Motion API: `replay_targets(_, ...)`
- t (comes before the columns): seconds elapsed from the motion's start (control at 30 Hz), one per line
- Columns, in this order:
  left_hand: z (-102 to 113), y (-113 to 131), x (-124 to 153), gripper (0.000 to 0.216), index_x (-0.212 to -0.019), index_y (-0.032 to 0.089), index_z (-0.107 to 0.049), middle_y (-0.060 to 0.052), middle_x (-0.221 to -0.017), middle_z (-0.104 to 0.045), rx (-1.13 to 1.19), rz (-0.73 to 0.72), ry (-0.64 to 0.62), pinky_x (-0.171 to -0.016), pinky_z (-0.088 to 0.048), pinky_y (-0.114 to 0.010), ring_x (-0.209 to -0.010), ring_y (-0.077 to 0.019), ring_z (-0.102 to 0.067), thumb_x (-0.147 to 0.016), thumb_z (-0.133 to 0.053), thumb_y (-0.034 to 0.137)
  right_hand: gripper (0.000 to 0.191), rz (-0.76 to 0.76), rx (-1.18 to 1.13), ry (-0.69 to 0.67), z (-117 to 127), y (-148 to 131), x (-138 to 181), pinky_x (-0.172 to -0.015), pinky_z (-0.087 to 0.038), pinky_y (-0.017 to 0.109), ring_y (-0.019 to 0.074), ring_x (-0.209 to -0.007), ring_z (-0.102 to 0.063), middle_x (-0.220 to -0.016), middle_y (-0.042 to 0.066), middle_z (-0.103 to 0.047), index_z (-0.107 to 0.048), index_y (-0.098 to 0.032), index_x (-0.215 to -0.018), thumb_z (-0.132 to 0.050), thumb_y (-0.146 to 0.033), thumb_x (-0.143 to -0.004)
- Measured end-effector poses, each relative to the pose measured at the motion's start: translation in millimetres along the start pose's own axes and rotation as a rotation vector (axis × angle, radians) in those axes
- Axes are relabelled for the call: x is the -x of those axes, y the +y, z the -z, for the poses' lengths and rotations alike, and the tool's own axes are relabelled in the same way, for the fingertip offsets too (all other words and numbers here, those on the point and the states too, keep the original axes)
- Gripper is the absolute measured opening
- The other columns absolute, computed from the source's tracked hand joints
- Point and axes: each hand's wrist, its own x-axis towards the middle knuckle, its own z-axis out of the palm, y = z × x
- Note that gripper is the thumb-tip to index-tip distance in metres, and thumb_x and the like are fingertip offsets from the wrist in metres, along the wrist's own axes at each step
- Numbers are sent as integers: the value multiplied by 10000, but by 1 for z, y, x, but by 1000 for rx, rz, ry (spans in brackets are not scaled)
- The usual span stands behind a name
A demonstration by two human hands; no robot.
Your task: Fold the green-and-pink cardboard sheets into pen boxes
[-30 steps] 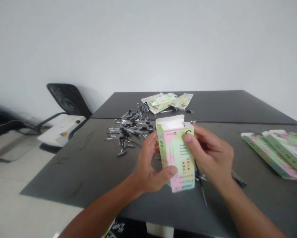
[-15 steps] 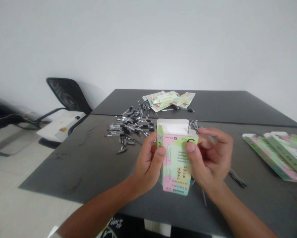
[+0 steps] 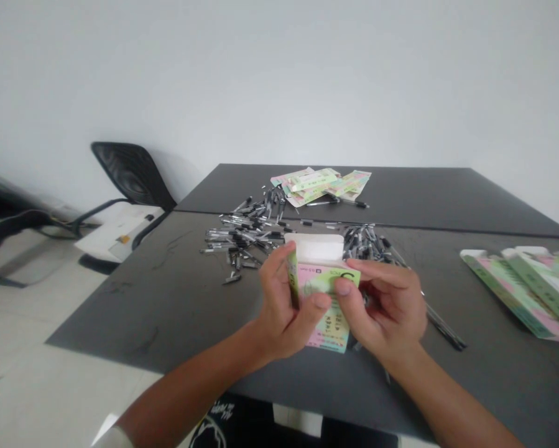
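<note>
I hold a small pastel green and pink carton [image 3: 323,277] upright over the dark table [image 3: 176,298], its white top flap open. My left hand [image 3: 283,311] grips its left side, thumb across the front. My right hand [image 3: 384,311] pinches its right side with thumb and fingers. Behind the carton lies a heap of black and silver pens [image 3: 246,233], and more pens [image 3: 367,242] spread out to the right of it.
Flat printed cartons [image 3: 319,183] lie at the far middle of the table. More folded cartons [image 3: 526,286] are stacked at the right edge. A black chair [image 3: 130,177] and a white sheet [image 3: 115,233] stand left of the table.
The carton has come lower and tilted back toward the table, and both hands have dropped with it. My left thumb now lies across its front.
</note>
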Motion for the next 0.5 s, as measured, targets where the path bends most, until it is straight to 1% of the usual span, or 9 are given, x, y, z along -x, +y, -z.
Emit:
replay_targets(0.07,-1,8,-5,681,-1603,407,-224,-113,-1415,-668,55,46,-32,-901,-706,-445,-1093,-266,-800,-1079,-654,345,338,0,3,7,-1,1,1,-499,-586,294,149,-602,-708,-1007,47,-798,-739,-284,-1260,-824,-231,-937)
replay_targets(0.17,1,16,-8,791,-1596,399,-218,-90,-1296,-686,89,113,-107,-738,-698,-372,-925,-231,-800,-1001,-719,249,366,23,-65,0,-1,1,1,-535,-609,309,168,-654,-732,-1011,55,-785,-731,-281,-1268,-827,-220,-920)
replay_targets(0.23,3,18,-8,913,-1591,390,-194,-63,-1199,-679,46,132,-168,-707,-680,-359,-866,-218,-775,-910,-758,160,366,60,-146,-27,-1,0,-2,-531,-602,317,187,-686,-731,-974,47,-775,-724,-302,-1279,-810,-241,-928)
replay_targets(0.3,7,19,-9,1007,-1590,373,-156,-53,-1146,-660,6,132,-248,-728,-679,-378,-853,-221,-757,-839,-770,106,328,92,-191,-61,1,-3,-6,-505,-576,327,202,-675,-707,-920,41,-764,-720,-329,-1280,-782,-312,-959)
replay_targets(0.33,9,20,-10,1032,-1591,366,-138,-60,-1151,-653,-1,137,-290,-748,-683,-393,-866,-228,-755,-822,-771,98,293,99,-196,-76,2,-5,-8,-489,-557,330,202,-645,-683,-890,39,-755,-719,-338,-1273,-756,-361,-983)
replay_targets(0.43,14,23,-11,1090,-1604,358,-122,-94,-1231,-639,-22,184,-418,-859,-696,-464,-977,-279,-765,-797,-815,122,230,99,-182,-120,5,-9,-12,-454,-485,326,174,-519,-567,-767,10,-690,-714,-342,-1203,-676,-497,-1038)
replay_targets(0.5,17,22,-11,1200,-1625,365,-83,-104,-1276,-639,-42,197,-499,-948,-688,-508,-1077,-323,-762,-754,-874,132,267,88,-185,-139,5,-11,-12,-449,-445,323,162,-486,-515,-721,-9,-650,-705,-333,-1165,-654,-565,-1045)
